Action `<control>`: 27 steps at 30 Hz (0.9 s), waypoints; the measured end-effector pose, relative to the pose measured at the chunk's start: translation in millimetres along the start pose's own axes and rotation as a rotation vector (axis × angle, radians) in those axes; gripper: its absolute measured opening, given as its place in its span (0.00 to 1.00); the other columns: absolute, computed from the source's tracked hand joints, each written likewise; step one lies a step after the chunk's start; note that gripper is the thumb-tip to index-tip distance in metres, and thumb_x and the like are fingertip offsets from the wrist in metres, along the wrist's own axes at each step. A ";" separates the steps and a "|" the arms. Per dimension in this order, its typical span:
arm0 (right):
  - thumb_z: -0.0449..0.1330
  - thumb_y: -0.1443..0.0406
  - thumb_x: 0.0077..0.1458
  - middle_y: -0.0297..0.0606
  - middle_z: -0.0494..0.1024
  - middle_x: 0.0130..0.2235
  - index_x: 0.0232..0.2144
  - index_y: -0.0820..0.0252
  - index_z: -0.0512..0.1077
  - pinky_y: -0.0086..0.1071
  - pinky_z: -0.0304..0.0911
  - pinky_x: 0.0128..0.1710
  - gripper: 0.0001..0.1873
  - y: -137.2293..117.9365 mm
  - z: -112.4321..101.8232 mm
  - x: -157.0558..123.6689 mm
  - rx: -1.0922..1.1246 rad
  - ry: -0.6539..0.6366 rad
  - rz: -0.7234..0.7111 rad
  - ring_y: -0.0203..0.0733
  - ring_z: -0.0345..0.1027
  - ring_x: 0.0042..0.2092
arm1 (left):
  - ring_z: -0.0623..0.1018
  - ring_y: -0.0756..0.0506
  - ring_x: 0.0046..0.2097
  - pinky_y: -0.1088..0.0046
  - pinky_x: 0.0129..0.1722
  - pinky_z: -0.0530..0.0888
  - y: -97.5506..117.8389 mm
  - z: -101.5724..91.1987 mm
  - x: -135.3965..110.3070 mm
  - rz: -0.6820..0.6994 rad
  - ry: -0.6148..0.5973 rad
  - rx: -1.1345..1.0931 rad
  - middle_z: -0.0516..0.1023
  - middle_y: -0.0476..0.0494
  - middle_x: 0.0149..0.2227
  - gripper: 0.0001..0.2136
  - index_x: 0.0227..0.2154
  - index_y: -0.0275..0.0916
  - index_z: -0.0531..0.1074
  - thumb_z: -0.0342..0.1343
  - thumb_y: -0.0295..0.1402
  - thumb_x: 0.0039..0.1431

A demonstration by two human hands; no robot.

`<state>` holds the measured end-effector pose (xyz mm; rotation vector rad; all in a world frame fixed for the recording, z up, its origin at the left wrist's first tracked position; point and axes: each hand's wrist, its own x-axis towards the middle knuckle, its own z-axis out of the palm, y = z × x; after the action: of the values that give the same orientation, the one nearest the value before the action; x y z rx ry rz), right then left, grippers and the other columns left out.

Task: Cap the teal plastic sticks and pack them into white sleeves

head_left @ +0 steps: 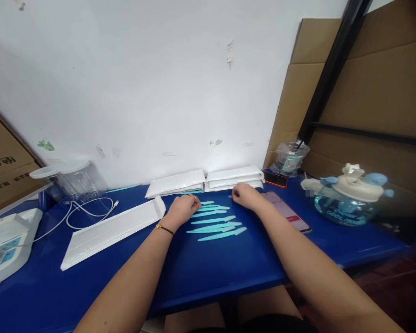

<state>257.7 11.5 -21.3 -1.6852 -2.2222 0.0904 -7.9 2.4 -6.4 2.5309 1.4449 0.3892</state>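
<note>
Several turquoise eyebrow razors (213, 220) lie in a loose row on the blue table, handles to the left and pale blade ends to the right. My left hand (185, 209) is closed at the handle end of the farthest razors, its fingertips pinching one of them. To the right of the row, my right hand (246, 195) is closed with fingers curled in a pinch. A small pale, translucent bit shows beside its fingertips, too small to name. Left of my left hand lies a long white padded envelope (114, 231) with its flap end toward the hand.
Stacked white envelopes (234, 178) stand along the wall. To the right are a large phone (291, 215), a smaller phone (276, 179), a bagged cup (291, 159) and a water bottle (353, 199). A white cable (90, 226), clear jars (79, 180) and a scale-like device (12, 245) occupy the left.
</note>
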 end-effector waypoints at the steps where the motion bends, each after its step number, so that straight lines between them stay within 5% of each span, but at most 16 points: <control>1: 0.55 0.68 0.48 0.42 0.74 0.32 0.24 0.61 0.72 0.28 0.56 0.34 0.06 -3.3 0.2 -0.5 0.031 0.009 -0.015 0.39 0.66 0.34 | 0.73 0.47 0.34 0.74 0.34 0.64 -0.2 0.5 0.3 0.007 0.021 0.020 0.76 0.45 0.33 0.10 0.27 0.40 0.72 0.47 0.36 0.56; 7: 0.53 0.62 0.52 0.35 0.76 0.28 0.32 0.60 0.72 0.27 0.60 0.29 0.10 -10.7 -1.9 -3.5 0.544 0.021 0.010 0.35 0.67 0.27 | 0.73 0.47 0.32 0.73 0.34 0.65 -0.3 -0.1 -0.7 -0.035 0.095 -0.110 0.75 0.45 0.31 0.12 0.32 0.39 0.67 0.40 0.37 0.60; 15: 0.68 0.62 0.34 0.39 0.79 0.30 0.28 0.63 0.76 0.35 0.66 0.41 0.14 -23.8 -8.3 -4.9 1.148 0.150 0.153 0.41 0.73 0.35 | 0.71 0.48 0.30 0.74 0.30 0.65 -3.2 2.8 0.9 -0.053 0.073 -0.386 0.74 0.46 0.30 0.11 0.29 0.39 0.63 0.40 0.39 0.59; 27: 0.67 0.65 0.34 0.39 0.79 0.32 0.22 0.63 0.74 0.35 0.66 0.41 0.09 -32.3 -0.7 -3.9 1.080 0.119 0.019 0.40 0.72 0.35 | 0.71 0.50 0.28 0.75 0.30 0.66 -2.2 4.2 4.6 -0.062 0.073 -0.435 0.76 0.47 0.29 0.12 0.29 0.38 0.65 0.43 0.41 0.57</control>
<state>229.0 -1.7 -13.3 -1.0353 -1.5474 0.9626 -6.1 7.3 -10.5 2.1403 1.2899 0.7058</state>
